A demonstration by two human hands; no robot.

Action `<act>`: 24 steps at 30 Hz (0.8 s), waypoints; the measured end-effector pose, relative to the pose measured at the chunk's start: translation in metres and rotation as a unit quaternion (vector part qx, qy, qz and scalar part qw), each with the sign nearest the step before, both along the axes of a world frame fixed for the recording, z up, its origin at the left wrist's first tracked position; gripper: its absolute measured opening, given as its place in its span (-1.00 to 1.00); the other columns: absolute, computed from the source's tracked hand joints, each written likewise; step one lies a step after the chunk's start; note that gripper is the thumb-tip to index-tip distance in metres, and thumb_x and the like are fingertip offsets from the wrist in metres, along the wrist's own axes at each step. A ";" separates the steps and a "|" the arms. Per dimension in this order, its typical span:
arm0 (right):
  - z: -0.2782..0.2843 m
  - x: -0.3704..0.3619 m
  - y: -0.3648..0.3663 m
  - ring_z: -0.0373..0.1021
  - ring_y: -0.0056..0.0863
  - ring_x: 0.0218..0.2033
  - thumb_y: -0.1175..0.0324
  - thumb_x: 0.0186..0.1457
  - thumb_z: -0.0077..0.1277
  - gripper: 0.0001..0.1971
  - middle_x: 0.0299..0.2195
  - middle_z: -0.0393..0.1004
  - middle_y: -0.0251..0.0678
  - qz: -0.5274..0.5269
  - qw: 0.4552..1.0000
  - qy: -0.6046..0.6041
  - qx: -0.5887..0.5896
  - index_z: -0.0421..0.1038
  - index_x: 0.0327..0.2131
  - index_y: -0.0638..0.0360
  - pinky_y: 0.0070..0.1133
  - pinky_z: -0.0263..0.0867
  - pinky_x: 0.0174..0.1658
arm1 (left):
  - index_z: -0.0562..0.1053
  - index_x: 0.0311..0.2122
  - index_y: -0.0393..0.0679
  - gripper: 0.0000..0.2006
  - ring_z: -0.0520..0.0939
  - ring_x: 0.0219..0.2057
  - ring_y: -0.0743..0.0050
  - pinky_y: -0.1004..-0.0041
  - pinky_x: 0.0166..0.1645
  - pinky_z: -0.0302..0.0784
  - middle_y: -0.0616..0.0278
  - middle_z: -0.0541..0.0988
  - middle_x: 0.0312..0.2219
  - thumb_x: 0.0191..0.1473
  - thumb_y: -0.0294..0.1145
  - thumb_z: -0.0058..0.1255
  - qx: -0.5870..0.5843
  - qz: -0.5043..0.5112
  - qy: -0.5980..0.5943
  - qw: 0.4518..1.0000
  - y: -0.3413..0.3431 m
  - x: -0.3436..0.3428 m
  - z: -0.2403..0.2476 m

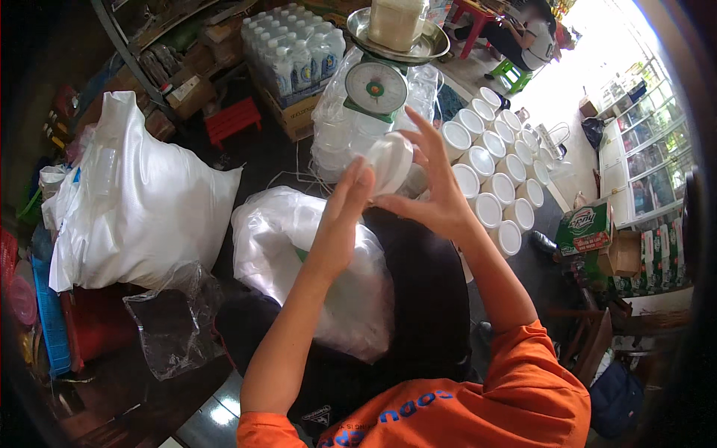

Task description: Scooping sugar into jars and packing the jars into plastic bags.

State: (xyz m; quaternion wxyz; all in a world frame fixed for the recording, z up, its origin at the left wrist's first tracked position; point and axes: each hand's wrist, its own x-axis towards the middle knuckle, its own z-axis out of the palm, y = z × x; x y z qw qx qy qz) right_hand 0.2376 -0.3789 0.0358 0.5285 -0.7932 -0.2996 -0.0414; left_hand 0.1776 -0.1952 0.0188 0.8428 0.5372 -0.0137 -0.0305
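Note:
Between my two hands is a round, translucent white plastic lid point(391, 163), tilted and partly blurred; I cannot tell whether it is one or several stacked. The fingers of my left hand point(345, 205) press together against its left side. My right hand point(437, 187) curves round the right side, thumb below and fingers above. Just under my left forearm an open clear plastic bag point(276, 231) bulges with pale contents. Behind the lid stands a dial scale point(376, 87), its metal pan point(426, 46) bearing a filled tub point(394, 26).
White-lidded tubs point(489, 210) stand in rows at right. A big white sack point(149, 201) fills the left, with a crumpled clear bag point(175, 321) below it. Bottled water packs point(295, 52) and a red stool point(232, 122) lie beyond. A person point(534, 41) sits far right.

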 end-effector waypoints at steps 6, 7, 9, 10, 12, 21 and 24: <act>0.060 0.092 -0.018 0.36 -0.36 0.24 0.26 -0.03 0.49 -0.02 0.36 0.23 -0.16 -0.144 0.959 -0.238 0.052 0.15 0.41 0.16 -0.37 0.40 0.22 | -0.36 0.52 -0.13 -0.01 0.38 0.30 -0.03 0.06 0.37 0.30 -0.28 0.00 0.42 0.38 0.11 0.03 0.081 0.073 -0.063 0.992 -0.010 -0.001 0.003; 0.101 0.120 -0.022 0.39 -0.32 0.20 0.20 0.04 0.44 -0.23 0.24 0.38 -0.14 -0.146 0.937 -0.317 -0.007 0.33 0.27 0.20 -0.38 0.35 0.24 | -0.37 0.50 -0.13 -0.03 0.42 0.26 -0.12 0.04 0.35 0.33 -0.36 0.03 0.38 0.39 0.08 0.01 0.091 0.068 -0.069 0.991 -0.007 -0.001 0.005; 0.158 0.160 -0.002 0.43 -0.24 0.16 0.13 0.10 0.40 -0.41 0.12 0.54 -0.08 -0.175 0.927 -0.328 -0.053 0.52 0.13 0.23 -0.39 0.31 0.25 | -0.32 0.50 -0.09 -0.08 0.46 0.22 -0.05 0.09 0.33 0.35 -0.32 0.08 0.37 0.39 0.08 0.00 0.104 0.088 -0.056 0.989 0.001 -0.002 -0.001; 0.171 0.175 0.009 0.45 -0.21 0.15 0.13 0.09 0.40 -0.40 0.12 0.54 -0.03 -0.210 0.940 -0.263 -0.050 0.53 0.14 0.21 -0.39 0.32 0.24 | -0.26 0.50 -0.05 -0.12 0.51 0.18 0.02 0.15 0.31 0.36 -0.27 0.14 0.35 0.40 0.08 -0.01 0.114 0.102 -0.045 0.987 0.002 0.000 -0.004; 0.185 0.221 0.018 0.46 -0.17 0.15 0.09 0.09 0.40 -0.39 0.10 0.56 -0.01 -0.161 0.959 -0.216 -0.090 0.54 0.15 0.19 -0.38 0.33 0.23 | -0.22 0.49 -0.08 -0.13 0.54 0.10 0.09 0.17 0.24 0.41 -0.23 0.20 0.29 0.39 0.04 0.02 0.123 0.125 -0.047 0.983 0.007 0.002 -0.005; 0.164 0.318 0.009 0.50 -0.12 0.14 -0.13 0.16 0.30 -0.33 0.05 0.61 0.03 -0.168 0.916 -0.186 -0.312 0.53 0.17 0.16 -0.30 0.39 0.19 | -0.17 0.47 -0.13 -0.17 0.56 0.02 0.26 0.28 0.12 0.48 -0.17 0.27 0.22 0.37 -0.15 0.09 0.100 0.135 -0.044 0.985 0.012 0.004 -0.001; 0.156 0.320 0.012 0.49 -0.13 0.15 -0.07 0.14 0.35 -0.32 0.04 0.62 0.04 -0.094 0.960 -0.147 -0.218 0.51 0.15 0.26 -0.29 0.39 0.19 | -0.15 0.46 -0.12 -0.19 0.54 0.02 0.29 0.35 0.09 0.49 -0.14 0.27 0.20 0.36 -0.21 0.11 0.081 0.126 -0.048 0.988 0.010 0.003 0.001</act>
